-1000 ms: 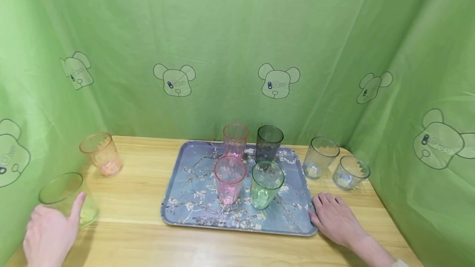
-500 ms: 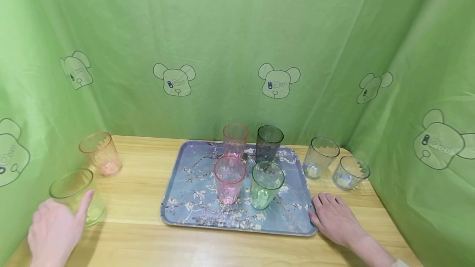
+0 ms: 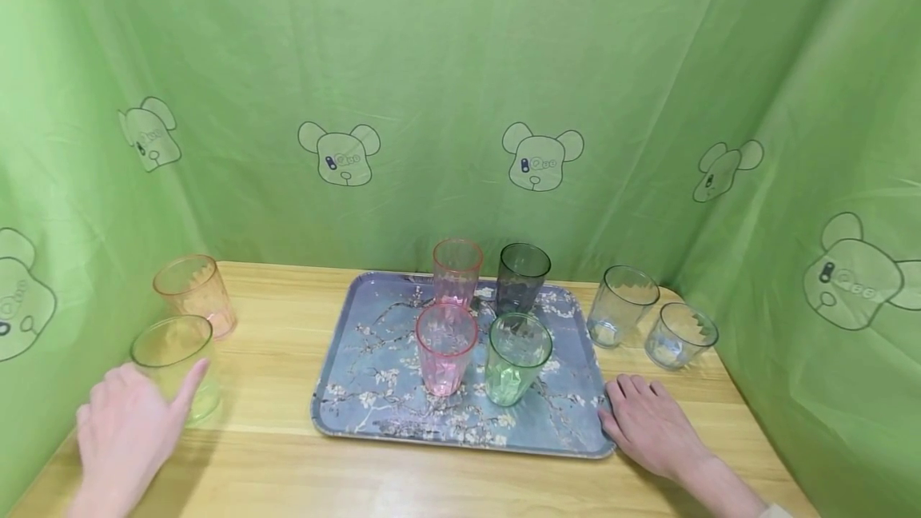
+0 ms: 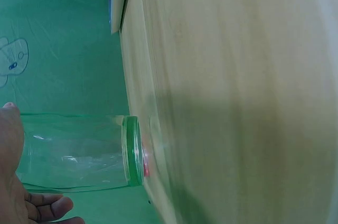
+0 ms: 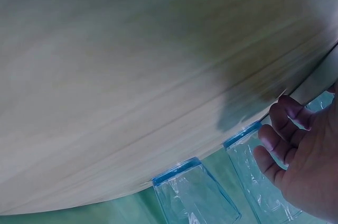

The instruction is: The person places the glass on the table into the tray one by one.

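Note:
My left hand (image 3: pixel 129 418) grips a yellow-green tumbler (image 3: pixel 207 398) at the table's left side, thumb on one side and fingers on the other. In the left wrist view, the tumbler (image 4: pixel 79 152) stands upright with its thick base (image 4: pixel 133 151) close over the wood. Just behind it is an orange tumbler (image 3: pixel 209 298). My right hand (image 3: pixel 651 426) rests by the right edge of a blue blossom-patterned tray (image 3: pixel 460 444), thumb at the rim. Loosely bent fingers (image 5: pixel 272 163) show in the right wrist view, holding no glass.
Two pink tumblers (image 3: pixel 444 366), a dark grey one (image 3: pixel 520 290) and a green one (image 3: pixel 509 378) stand on the tray. To its right are a tall clear glass (image 3: pixel 619 314) and a shorter bluish glass (image 3: pixel 676 342). Green curtains (image 3: pixel 439 62) enclose the table (image 3: pixel 273 390).
My left hand has moved right and slightly forward with the yellow-green tumbler, which now overlaps the orange tumbler in the head view. The right hand and tray have stayed put.

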A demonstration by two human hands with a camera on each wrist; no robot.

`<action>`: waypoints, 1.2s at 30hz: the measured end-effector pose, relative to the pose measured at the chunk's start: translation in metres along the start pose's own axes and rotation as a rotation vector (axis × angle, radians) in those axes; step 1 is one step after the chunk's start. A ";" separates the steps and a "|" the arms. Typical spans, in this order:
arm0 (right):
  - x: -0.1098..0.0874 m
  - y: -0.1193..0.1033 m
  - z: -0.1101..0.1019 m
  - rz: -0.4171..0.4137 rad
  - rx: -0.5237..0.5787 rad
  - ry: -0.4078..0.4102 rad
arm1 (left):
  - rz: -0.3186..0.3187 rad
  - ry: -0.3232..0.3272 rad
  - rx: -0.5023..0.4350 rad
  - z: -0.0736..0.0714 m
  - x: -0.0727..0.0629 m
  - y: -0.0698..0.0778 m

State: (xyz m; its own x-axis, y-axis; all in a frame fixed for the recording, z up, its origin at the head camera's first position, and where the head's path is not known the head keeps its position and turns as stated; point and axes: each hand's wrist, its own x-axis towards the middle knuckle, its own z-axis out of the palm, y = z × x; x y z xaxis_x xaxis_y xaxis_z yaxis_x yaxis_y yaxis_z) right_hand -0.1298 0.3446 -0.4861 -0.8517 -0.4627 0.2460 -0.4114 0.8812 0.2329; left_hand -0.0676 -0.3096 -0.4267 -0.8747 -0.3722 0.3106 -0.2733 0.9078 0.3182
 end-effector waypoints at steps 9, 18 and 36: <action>-0.001 0.000 0.000 -0.016 -0.004 0.020 | 0.092 0.040 0.019 0.005 0.006 0.012; 0.000 0.001 0.000 -0.022 -0.011 0.036 | 0.206 0.165 0.017 0.015 0.010 0.024; 0.000 0.000 -0.001 -0.013 -0.007 0.010 | 0.345 0.153 0.030 0.023 0.022 0.053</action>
State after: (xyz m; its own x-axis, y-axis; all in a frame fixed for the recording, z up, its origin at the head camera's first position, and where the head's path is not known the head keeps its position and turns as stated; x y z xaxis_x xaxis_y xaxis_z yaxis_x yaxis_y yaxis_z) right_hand -0.1291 0.3446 -0.4848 -0.8429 -0.4750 0.2527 -0.4200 0.8744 0.2429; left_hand -0.1106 -0.2650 -0.4232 -0.8480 -0.0659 0.5259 0.0135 0.9892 0.1458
